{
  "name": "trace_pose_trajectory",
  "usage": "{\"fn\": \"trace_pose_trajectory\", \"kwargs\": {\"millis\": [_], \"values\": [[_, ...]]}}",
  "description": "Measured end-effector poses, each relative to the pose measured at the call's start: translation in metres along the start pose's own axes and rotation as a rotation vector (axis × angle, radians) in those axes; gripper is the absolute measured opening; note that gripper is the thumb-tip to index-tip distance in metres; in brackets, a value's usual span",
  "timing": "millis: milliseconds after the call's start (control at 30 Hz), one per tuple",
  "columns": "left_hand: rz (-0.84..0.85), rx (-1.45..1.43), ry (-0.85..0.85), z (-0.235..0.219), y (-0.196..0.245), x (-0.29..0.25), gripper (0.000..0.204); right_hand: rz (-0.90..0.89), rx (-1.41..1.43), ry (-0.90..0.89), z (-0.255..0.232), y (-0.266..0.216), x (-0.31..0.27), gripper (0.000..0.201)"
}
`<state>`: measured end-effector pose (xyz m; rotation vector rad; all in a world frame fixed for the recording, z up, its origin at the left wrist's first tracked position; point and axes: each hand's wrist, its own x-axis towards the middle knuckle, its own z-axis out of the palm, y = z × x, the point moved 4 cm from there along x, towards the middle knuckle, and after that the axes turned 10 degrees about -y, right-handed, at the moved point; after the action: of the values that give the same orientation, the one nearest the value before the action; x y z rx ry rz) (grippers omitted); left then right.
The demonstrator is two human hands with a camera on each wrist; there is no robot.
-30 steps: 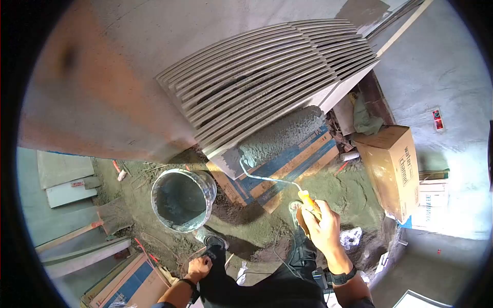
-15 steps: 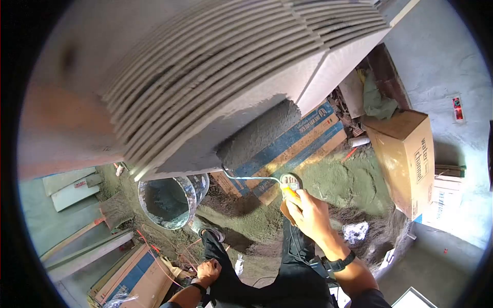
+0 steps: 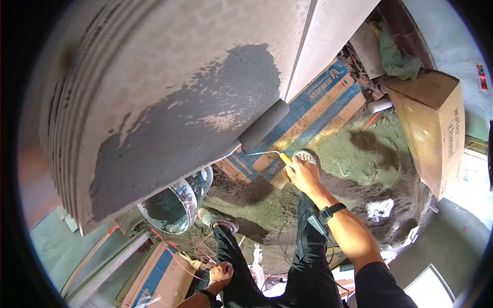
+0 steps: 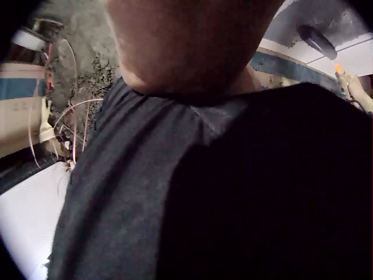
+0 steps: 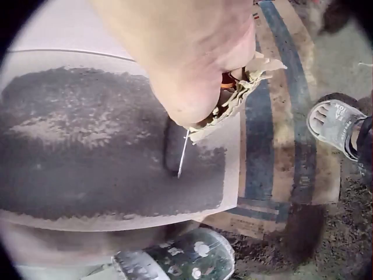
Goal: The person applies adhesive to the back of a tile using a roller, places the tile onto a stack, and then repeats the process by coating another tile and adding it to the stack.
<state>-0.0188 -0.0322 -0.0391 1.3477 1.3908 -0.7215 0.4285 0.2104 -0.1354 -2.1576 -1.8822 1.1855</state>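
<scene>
My right hand [image 3: 304,173] grips the yellow handle [image 3: 285,158] of a paint roller. A torn piece of brown paper or card [image 5: 259,79] wraps the handle below my fingers. The roller's grey-coated sleeve [image 3: 264,123] lies along the near edge of the front tile. This large pale tile [image 3: 128,108] leans at the front of a stack, and a wide patch of wet grey slurry [image 3: 169,138] covers its near part. Pale streaks show through the patch. My left hand [image 3: 221,273] rests on my left thigh, fingers loosely curled, holding nothing.
A splattered bucket [image 3: 177,203] of grey mix stands by my left foot, partly behind the tile. Flat blue-striped cardboard [image 3: 303,120] lies under the tile's edge. A tall carton [image 3: 431,123] is at the right. Wires [image 3: 205,251] and planks [image 3: 102,267] lie at the left.
The front tile's broad face has come into view, showing its slurry patch. My right hand and the roller have moved along the tile's near edge; my left hand stays on the thigh.
</scene>
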Motion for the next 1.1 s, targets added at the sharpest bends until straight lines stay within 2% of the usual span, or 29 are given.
{"fn": "trace_pose_trajectory", "kwargs": {"millis": [33,67,100,200,233,300,433,467,533,567,600,633,667,700,733,800,833,867,900,967,1000,1033,1100], "values": [[-0.036,0.007,-0.015,-0.003,-0.001,-0.001,0.019,-0.058,-0.036,0.073,0.008,0.003,0.009,0.026],[0.018,-0.003,-0.014,-0.006,-0.002,0.001,0.018,0.03,-0.01,-0.008,0.021,0.013,0.016,0.025],[0.013,0.006,-0.017,-0.009,-0.001,0.0,0.018,0.033,0.0,-0.008,0.029,0.017,0.023,0.025],[0.003,-0.038,0.004,-0.01,0.0,0.001,0.016,0.133,0.361,-0.137,0.05,0.034,0.043,0.027],[0.001,-0.037,0.002,-0.007,-0.003,0.002,0.016,0.134,0.363,-0.138,0.061,0.044,0.049,0.027],[0.024,0.01,-0.005,-0.005,-0.003,0.003,0.016,0.108,-0.012,-0.146,0.075,0.052,0.063,0.026],[-0.031,-0.016,0.028,-0.016,0.011,0.004,0.016,0.134,-0.075,-0.105,0.091,0.062,0.083,0.027],[-0.041,-0.038,0.017,-0.02,0.014,0.005,0.016,0.124,0.05,-0.156,0.096,0.066,0.09,0.027],[-0.051,-0.04,-0.007,-0.018,0.01,0.003,0.018,0.116,0.019,-0.156,0.094,0.063,0.088,0.027],[-0.045,-0.044,-0.005,-0.012,-0.002,0.004,0.018,0.111,-0.019,-0.156,0.09,0.062,0.084,0.027],[0.012,0.033,0.008,-0.003,-0.014,0.006,0.019,0.117,-0.007,-0.041,0.072,0.049,0.071,0.025],[0.07,0.11,0.021,0.003,-0.018,0.008,0.02,0.114,-0.029,-0.035,0.055,0.039,0.063,0.026],[-0.052,0.008,-0.003,-0.011,-0.002,0.004,0.021,0.1,0.116,-0.028,0.037,0.026,0.051,0.025],[-0.034,0.004,0.0,-0.013,0.001,0.004,0.021,0.084,0.26,-0.019,0.023,0.017,0.041,0.024],[-0.033,0.03,-0.025,-0.014,0.001,0.005,0.021,0.112,-0.049,-0.049,0.014,0.014,0.035,0.023],[-0.008,0.045,-0.047,-0.014,0.0,0.008,0.022,0.052,0.016,-0.029,0.01,0.016,0.017,0.024],[0.008,0.041,-0.042,-0.013,-0.001,0.007,0.022,0.024,0.039,-0.023,-0.007,0.001,0.012,0.025],[-0.01,0.092,-0.046,-0.012,-0.002,0.008,0.023,0.1,-0.031,-0.035,-0.025,-0.008,-0.005,0.024],[-0.03,0.142,-0.05,-0.012,-0.001,0.008,0.023,0.045,-0.06,-0.037,-0.019,-0.001,-0.012,0.025],[-0.034,0.123,-0.05,-0.012,0.003,0.009,0.025,0.039,-0.108,0.024,-0.054,-0.032,-0.034,0.026],[-0.053,0.112,-0.059,-0.013,0.003,0.008,0.028,0.076,-0.109,-0.031,-0.075,-0.048,-0.044,0.033],[-0.073,0.101,-0.067,-0.013,0.003,0.008,0.03,-0.022,-0.224,0.098,-0.082,-0.055,-0.053,0.033],[-0.064,0.086,-0.078,-0.01,0.0,0.01,0.032,-0.131,-0.076,0.188,-0.103,-0.077,-0.072,0.024]]}}
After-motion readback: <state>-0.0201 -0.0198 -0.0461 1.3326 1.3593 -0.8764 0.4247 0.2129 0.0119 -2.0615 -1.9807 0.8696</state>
